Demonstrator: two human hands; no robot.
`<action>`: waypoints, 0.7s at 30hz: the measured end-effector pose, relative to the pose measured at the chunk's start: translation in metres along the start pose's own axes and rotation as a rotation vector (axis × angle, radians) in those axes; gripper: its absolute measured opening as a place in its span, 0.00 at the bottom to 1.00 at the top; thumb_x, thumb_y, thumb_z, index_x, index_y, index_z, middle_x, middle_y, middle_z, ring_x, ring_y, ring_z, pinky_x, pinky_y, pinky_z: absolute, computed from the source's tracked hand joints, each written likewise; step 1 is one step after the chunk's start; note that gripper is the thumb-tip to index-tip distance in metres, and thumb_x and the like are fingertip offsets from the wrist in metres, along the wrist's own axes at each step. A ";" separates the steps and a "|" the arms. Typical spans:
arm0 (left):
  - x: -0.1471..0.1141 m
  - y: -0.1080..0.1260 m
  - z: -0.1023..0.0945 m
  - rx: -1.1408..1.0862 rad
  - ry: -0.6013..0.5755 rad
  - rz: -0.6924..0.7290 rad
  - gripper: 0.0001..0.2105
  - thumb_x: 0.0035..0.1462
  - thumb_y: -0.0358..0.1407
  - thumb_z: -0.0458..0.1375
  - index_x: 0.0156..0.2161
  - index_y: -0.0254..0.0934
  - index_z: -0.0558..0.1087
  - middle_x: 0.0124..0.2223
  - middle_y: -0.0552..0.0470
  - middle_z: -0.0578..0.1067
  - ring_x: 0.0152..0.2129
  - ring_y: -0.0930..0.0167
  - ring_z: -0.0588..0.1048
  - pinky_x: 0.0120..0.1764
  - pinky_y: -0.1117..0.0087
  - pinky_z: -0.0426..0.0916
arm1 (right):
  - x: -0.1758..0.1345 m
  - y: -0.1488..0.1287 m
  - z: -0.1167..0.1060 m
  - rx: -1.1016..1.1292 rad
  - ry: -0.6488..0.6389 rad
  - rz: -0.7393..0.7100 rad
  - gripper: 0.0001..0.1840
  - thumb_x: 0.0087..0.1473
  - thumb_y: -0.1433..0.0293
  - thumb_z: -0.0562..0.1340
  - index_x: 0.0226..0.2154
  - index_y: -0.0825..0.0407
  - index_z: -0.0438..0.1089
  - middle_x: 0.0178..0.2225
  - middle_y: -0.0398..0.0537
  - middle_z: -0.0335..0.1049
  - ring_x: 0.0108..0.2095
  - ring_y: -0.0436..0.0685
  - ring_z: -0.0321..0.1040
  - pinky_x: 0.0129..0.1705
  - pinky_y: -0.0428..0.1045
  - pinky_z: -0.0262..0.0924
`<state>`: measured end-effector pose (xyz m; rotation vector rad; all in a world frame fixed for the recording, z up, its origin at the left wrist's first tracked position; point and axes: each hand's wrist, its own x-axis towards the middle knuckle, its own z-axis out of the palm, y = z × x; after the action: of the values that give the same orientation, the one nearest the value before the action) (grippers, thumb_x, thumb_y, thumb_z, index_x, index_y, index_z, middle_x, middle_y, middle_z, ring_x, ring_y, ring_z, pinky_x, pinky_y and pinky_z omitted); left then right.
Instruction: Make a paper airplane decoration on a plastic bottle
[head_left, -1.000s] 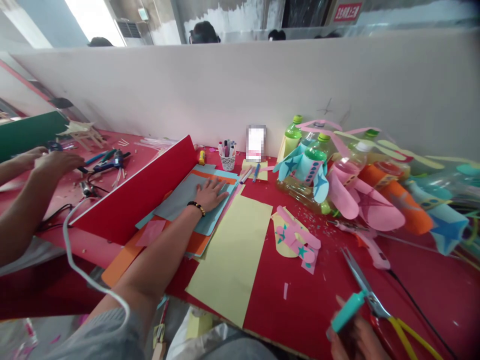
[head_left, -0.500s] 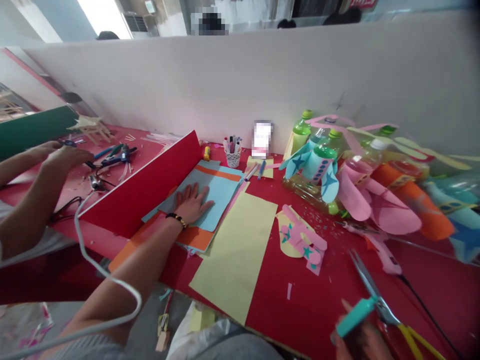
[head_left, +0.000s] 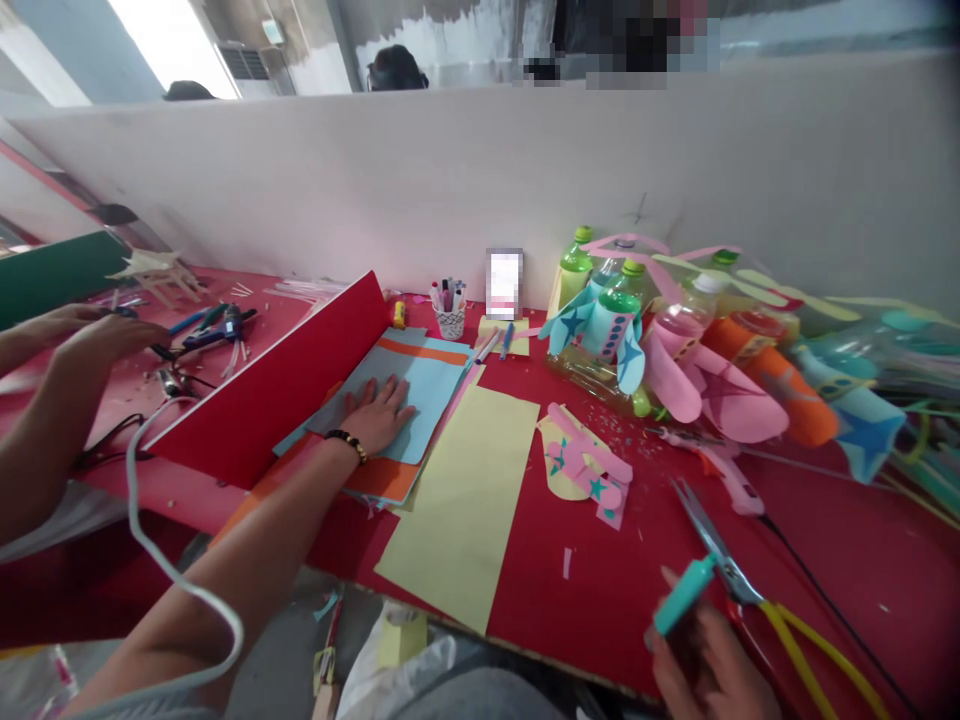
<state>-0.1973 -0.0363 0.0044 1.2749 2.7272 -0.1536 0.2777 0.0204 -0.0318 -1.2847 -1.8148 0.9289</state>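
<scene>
My left hand (head_left: 379, 418) lies flat with its fingers spread on a light blue sheet of paper (head_left: 435, 385), on top of a stack with orange sheets (head_left: 386, 478). At the lower right, my right hand (head_left: 709, 650) grips a short teal stick-shaped object (head_left: 684, 595) whose kind I cannot make out. Close beside that hand lie large scissors (head_left: 724, 555) with yellow handles. A long pale yellow sheet (head_left: 469, 510) stretches between my hands. Pink and cream paper cut-outs with teal stars (head_left: 585, 465) rest to its right.
Plastic bottles with paper fins (head_left: 619, 310) crowd the back right, near a pink glue gun (head_left: 720, 470) and its cord. A pen cup (head_left: 450, 312) and a phone (head_left: 504, 285) stand at the back. Left of a red divider (head_left: 285, 390), another person's hands (head_left: 97, 335) work.
The view has swung slightly right, so the table's contents sit further left. My left hand stays flat on the paper; my right hand still holds the teal object and shows more fully.
</scene>
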 end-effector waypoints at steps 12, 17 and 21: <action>-0.030 -0.005 0.013 0.017 0.153 0.036 0.26 0.66 0.43 0.37 0.59 0.28 0.61 0.65 0.36 0.59 0.62 0.55 0.58 0.57 0.52 0.60 | 0.006 -0.001 -0.003 0.014 -0.029 -0.110 0.24 0.51 0.57 0.64 0.47 0.53 0.70 0.38 0.55 0.77 0.38 0.61 0.74 0.37 0.49 0.72; -0.030 -0.010 0.017 -0.019 0.198 0.124 0.24 0.66 0.41 0.37 0.55 0.25 0.64 0.61 0.30 0.63 0.60 0.53 0.61 0.55 0.52 0.63 | 0.008 0.004 -0.008 -0.018 -0.103 -0.197 0.24 0.53 0.62 0.64 0.51 0.53 0.68 0.41 0.57 0.76 0.37 0.60 0.75 0.37 0.48 0.72; -0.028 -0.012 0.014 -0.028 0.176 0.160 0.23 0.66 0.41 0.39 0.52 0.26 0.66 0.60 0.29 0.64 0.59 0.53 0.61 0.56 0.51 0.62 | 0.003 0.009 -0.007 -0.065 -0.097 -0.190 0.25 0.54 0.62 0.62 0.53 0.53 0.66 0.44 0.59 0.75 0.38 0.61 0.74 0.38 0.49 0.72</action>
<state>-0.1881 -0.0674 -0.0047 1.5606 2.7406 0.0140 0.2867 0.0266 -0.0359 -1.0991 -2.0181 0.8462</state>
